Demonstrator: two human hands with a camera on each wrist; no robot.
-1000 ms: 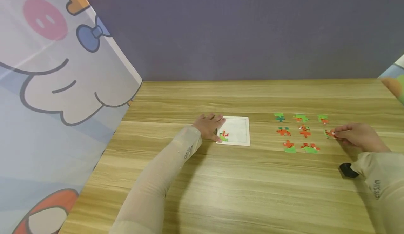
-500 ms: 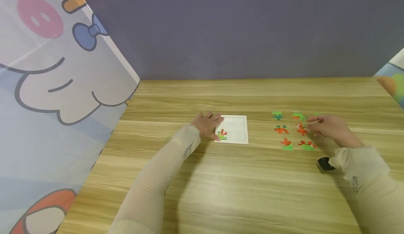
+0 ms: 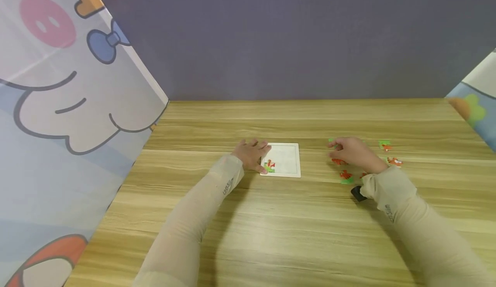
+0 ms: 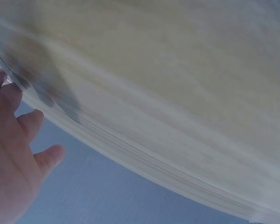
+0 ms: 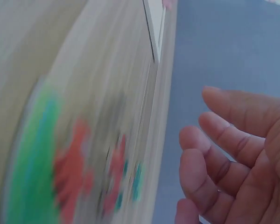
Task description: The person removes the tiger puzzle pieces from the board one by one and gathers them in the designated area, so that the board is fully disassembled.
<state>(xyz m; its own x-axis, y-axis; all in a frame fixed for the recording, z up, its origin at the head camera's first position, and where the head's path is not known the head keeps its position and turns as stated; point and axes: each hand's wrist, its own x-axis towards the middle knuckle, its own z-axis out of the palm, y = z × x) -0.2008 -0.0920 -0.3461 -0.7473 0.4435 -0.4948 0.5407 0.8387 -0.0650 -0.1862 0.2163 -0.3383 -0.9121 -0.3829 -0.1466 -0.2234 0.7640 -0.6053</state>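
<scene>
My left hand point(image 3: 252, 155) lies spread over the left edge of a white puzzle tray point(image 3: 299, 162), fingers straight; its fingers point(image 4: 30, 123) also show in the left wrist view. One green and orange puzzle piece point(image 3: 269, 165) sits in the tray's near left corner. My right hand point(image 3: 354, 153) hangs above the left columns of loose puzzle pieces, hiding some of them. Its fingers are loosely bent with nothing between them in the right wrist view. Just below it lies an orange piece with a green base point(image 3: 346, 176); blurred pieces point(image 5: 72, 172) lie beside the hand.
Two more puzzle pieces, a green one point(image 3: 385, 145) and an orange striped one point(image 3: 394, 162), lie to the right of the right hand. A wooden table point(image 3: 271, 226) carries everything. A grey panel point(image 3: 294, 37) rises behind, and a cartoon-printed wall point(image 3: 46, 119) stands at left.
My right hand has left the orange striped piece at the far right and moved left across the loose pieces. The left hand has stayed on the tray.
</scene>
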